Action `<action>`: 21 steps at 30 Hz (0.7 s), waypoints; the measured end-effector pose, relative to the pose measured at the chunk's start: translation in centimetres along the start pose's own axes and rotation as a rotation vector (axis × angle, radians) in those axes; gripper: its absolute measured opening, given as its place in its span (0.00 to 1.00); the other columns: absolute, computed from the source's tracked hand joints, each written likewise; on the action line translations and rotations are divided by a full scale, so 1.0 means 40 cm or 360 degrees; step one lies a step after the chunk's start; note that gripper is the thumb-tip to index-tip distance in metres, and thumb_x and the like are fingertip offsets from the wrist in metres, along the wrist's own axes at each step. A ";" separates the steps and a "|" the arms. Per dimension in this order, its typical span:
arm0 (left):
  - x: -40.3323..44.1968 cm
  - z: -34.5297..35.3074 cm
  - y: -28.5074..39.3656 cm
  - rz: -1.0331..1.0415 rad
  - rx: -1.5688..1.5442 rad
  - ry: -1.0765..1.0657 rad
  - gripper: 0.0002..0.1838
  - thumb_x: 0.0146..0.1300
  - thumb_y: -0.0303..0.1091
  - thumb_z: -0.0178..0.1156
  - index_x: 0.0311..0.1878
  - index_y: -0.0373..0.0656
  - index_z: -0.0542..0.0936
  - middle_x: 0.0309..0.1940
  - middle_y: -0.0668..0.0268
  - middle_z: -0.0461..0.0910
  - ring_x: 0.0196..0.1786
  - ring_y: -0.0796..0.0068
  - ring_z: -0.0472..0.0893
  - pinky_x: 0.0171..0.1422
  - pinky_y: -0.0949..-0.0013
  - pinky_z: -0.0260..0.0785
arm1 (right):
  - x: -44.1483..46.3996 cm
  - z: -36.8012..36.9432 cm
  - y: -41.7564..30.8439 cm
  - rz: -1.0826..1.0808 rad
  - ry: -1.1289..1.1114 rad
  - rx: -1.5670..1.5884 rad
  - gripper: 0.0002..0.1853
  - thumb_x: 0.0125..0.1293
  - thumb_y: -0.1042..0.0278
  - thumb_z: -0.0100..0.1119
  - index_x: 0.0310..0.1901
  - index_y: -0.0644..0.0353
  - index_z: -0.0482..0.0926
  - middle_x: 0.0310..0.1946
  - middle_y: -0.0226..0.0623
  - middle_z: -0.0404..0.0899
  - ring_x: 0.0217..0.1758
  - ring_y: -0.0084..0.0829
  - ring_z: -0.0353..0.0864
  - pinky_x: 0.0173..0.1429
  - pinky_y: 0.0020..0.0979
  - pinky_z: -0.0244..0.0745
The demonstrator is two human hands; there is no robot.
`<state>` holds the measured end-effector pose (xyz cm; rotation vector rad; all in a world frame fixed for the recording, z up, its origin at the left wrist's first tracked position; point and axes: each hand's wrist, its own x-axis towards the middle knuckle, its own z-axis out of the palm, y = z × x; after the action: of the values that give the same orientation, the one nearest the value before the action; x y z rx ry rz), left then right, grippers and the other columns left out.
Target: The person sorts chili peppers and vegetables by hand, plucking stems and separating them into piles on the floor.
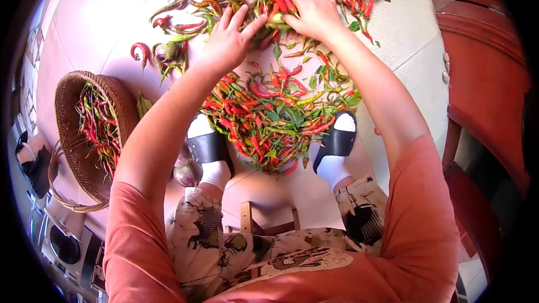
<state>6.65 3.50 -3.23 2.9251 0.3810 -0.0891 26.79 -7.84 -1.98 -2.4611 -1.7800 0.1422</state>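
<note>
Both my hands reach into the far pile of red and green peppers point(219, 1) on the tiled floor. My left hand point(229, 39) lies at the pile's near edge, fingers spread over the peppers. To its right, my right hand point(314, 12) rests on the pile with its fingers apart, beside several red and pale green peppers. Whether anything is held under the fingers is hidden. A second pile of peppers mixed with leaves point(269, 123) lies nearer, between my feet.
A wicker basket point(120, 98) holding peppers stands tilted at the left. Eggplants point(185, 175) lie near my left foot, and another point(166, 52) beside the far pile. Red wooden furniture point(483, 78) stands at the right. Another person's foot point(36, 160) shows at the far left.
</note>
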 end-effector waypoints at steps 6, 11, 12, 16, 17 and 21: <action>-0.119 -0.150 0.007 0.0212 -0.0109 -0.0022 0.35 0.55 0.33 0.62 0.67 0.57 0.63 0.68 0.59 0.59 0.69 0.53 0.59 0.70 0.56 0.57 | -0.140 -0.028 0.066 -0.0274 0.0189 0.0229 0.27 0.57 0.47 0.60 0.57 0.47 0.73 0.54 0.41 0.74 0.57 0.47 0.73 0.59 0.43 0.68; -0.637 -0.342 0.023 -0.0497 -0.0767 -0.0392 0.13 0.59 0.25 0.58 0.48 0.36 0.76 0.44 0.48 0.75 0.52 0.52 0.74 0.55 0.57 0.68 | -0.250 -0.199 0.042 -0.0280 -0.0156 0.0534 0.27 0.55 0.66 0.61 0.58 0.59 0.69 0.42 0.51 0.75 0.37 0.42 0.79 0.44 0.36 0.74; -0.777 -0.323 0.027 -0.0906 -0.0979 -0.0448 0.10 0.62 0.29 0.58 0.46 0.37 0.77 0.41 0.51 0.77 0.49 0.59 0.77 0.51 0.61 0.71 | -0.246 -0.204 0.037 -0.0277 -0.0136 0.0536 0.27 0.55 0.66 0.61 0.58 0.59 0.69 0.42 0.51 0.75 0.37 0.42 0.79 0.44 0.36 0.74; -1.070 -0.238 0.133 -0.1923 -0.1342 -0.0823 0.10 0.62 0.30 0.57 0.46 0.37 0.77 0.40 0.53 0.77 0.48 0.60 0.77 0.50 0.62 0.71 | -0.250 -0.236 -0.023 -0.0156 -0.0302 0.0737 0.25 0.56 0.69 0.58 0.58 0.60 0.70 0.40 0.51 0.76 0.36 0.43 0.79 0.42 0.36 0.75; -1.097 -0.218 0.159 -0.1950 -0.1378 -0.0887 0.10 0.63 0.30 0.57 0.46 0.37 0.77 0.40 0.53 0.77 0.48 0.61 0.77 0.50 0.62 0.71 | -0.239 -0.245 -0.042 -0.0175 -0.0411 0.0742 0.26 0.57 0.69 0.58 0.59 0.60 0.69 0.39 0.50 0.77 0.36 0.43 0.79 0.42 0.36 0.75; -1.076 -0.157 0.221 -0.1863 -0.1448 -0.0992 0.11 0.63 0.31 0.57 0.46 0.38 0.77 0.40 0.54 0.77 0.47 0.62 0.77 0.50 0.63 0.71 | -0.153 -0.298 -0.124 -0.0213 -0.0675 0.0871 0.28 0.59 0.69 0.56 0.63 0.57 0.65 0.40 0.49 0.79 0.37 0.41 0.81 0.43 0.35 0.76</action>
<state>-32.36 -14.32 8.12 1.3860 1.4395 -0.7139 21.84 -12.41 10.62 -2.0080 -1.7268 1.0517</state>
